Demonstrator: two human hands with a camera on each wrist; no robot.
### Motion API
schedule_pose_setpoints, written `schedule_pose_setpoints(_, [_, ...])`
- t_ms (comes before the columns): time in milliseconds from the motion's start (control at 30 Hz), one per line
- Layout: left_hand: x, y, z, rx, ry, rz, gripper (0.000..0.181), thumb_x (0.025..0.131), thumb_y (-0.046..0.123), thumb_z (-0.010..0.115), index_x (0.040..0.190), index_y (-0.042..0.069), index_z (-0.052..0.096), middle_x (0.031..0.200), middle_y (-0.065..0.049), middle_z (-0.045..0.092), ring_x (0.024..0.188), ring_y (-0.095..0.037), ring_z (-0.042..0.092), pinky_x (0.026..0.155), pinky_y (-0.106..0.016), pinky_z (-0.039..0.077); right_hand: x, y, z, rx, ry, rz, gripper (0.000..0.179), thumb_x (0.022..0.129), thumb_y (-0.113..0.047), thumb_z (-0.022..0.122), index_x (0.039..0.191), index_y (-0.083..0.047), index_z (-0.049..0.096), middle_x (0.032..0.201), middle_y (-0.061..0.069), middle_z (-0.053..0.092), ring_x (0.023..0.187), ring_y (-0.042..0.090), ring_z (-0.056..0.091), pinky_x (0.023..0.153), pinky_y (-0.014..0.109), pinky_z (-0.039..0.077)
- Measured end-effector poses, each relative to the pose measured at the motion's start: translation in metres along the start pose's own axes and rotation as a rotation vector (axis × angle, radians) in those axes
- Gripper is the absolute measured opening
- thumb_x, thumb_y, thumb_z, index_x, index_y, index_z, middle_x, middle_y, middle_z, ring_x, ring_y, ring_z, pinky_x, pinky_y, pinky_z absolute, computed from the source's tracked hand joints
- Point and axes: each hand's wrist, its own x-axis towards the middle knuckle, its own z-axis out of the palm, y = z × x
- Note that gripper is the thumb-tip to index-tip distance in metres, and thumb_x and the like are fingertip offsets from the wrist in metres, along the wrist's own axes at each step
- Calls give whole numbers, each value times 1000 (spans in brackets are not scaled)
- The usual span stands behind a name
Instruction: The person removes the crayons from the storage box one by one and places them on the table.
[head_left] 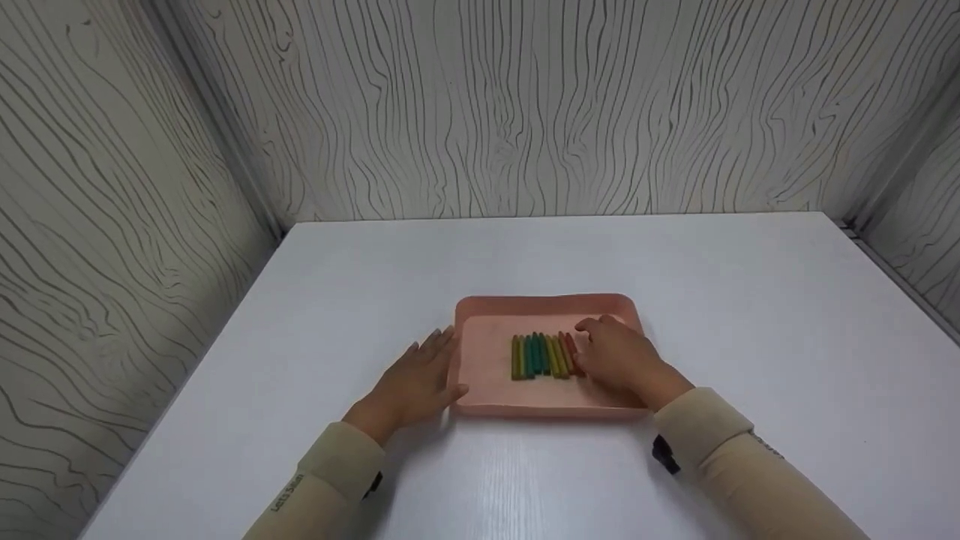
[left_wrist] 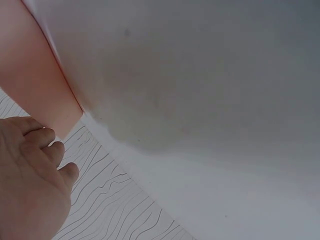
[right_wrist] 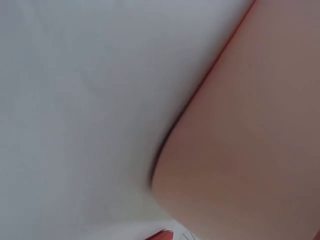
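Observation:
A shallow pink tray [head_left: 480,390] holds a row of crayons [head_left: 538,356] lying side by side, green, teal, yellow and red. My left hand [head_left: 412,386] rests at the tray's left side, fingers extended along the wall and thumb at the near left corner. In the left wrist view, the left hand's [left_wrist: 30,175] fingertips overlap the tray's pink outer wall [left_wrist: 45,85]. My right hand [head_left: 619,356] reaches over the tray's right part, fingers bent, beside the red crayons [head_left: 566,349] at the row's right end. I cannot tell whether it pinches one.
The tray stands on a white table [head_left: 360,277]. Wood-grain patterned panels [head_left: 525,112] rise behind it and at both sides. In the right wrist view, the tray's outer wall [right_wrist: 240,140] fills the right side, and a small red tip [right_wrist: 162,235] shows at the bottom edge.

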Motion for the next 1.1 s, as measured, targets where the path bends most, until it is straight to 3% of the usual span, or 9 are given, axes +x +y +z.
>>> schedule_pose_setpoints(200, [1, 1, -1, 8, -2, 4, 74, 98, 47, 42, 151, 0, 20, 157, -11, 15, 144, -27, 12, 113, -47, 16, 2, 3, -1, 2, -14, -2, 45, 87, -23, 61, 125, -1, 58, 110, 14, 58, 86, 21, 54, 83, 46, 49])
schedule_pose_setpoints(400, [0, 1, -2, 3, 6, 17, 74, 98, 48, 42, 151, 0, 19, 157, -11, 16, 143, -28, 13, 112, -48, 17, 4, 6, 1, 53, -31, -29, 45, 84, -22, 62, 123, 1, 59, 106, 13, 56, 87, 22, 51, 81, 43, 48])
schedule_pose_setpoints(567, [0, 1, -3, 8, 7, 17, 74, 98, 48, 42, 151, 0, 19, 157, -11, 16, 143, -28, 13, 112, -48, 18, 5, 5, 2, 189, -65, -9, 49, 80, -18, 67, 123, 3, 57, 108, 13, 56, 91, 22, 50, 83, 40, 47])
schedule_pose_setpoints(700, [0, 1, -2, 8, 1, 6, 74, 98, 47, 43, 151, 1, 20, 157, -11, 16, 143, -27, 13, 112, -48, 17, 4, 3, 3, 307, -92, 46, 48, 79, -14, 70, 121, 3, 56, 101, 9, 58, 83, 19, 55, 72, 32, 49])
schedule_pose_setpoints(900, [0, 1, -1, 9, -6, 0, 73, 98, 46, 43, 151, 1, 21, 157, -11, 16, 143, -28, 13, 112, -48, 17, 2, -2, 4, 405, -92, 80, 43, 79, -8, 70, 118, 3, 55, 97, 8, 61, 74, 15, 58, 63, 26, 51])
schedule_pose_setpoints(1100, [0, 2, -2, -4, -4, 9, 72, 98, 43, 45, 150, -1, 21, 157, -12, 17, 143, -29, 14, 112, -49, 17, -1, 0, 6, 484, -71, 64, 40, 79, -7, 71, 115, 3, 55, 92, 8, 63, 64, 14, 60, 57, 27, 51])
